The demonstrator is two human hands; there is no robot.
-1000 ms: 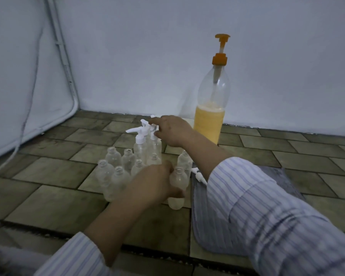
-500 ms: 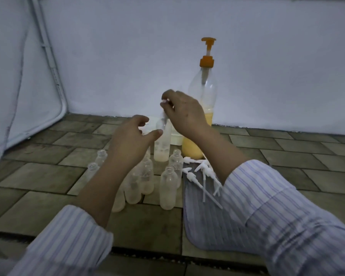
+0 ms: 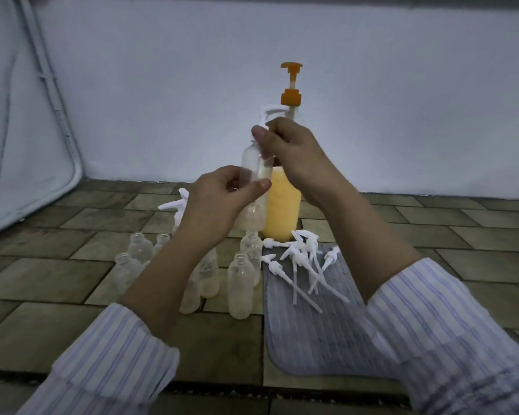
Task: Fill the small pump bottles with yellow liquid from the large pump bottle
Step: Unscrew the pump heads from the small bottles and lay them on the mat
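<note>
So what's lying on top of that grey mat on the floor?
On the grey mat lies a loose heap of white pump heads with their dip tubes. The right sleeve covers the mat's right side, so anything there is hidden.

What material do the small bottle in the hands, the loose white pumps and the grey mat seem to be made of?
Small bottle: probably clear plastic, glossy; the yellow liquid behind shows through it.
Loose white pumps: seemingly opaque white plastic, smooth, with thin tubes.
Grey mat: likely soft textile, matte; fine ribs run along it and its corners are rounded.
</note>
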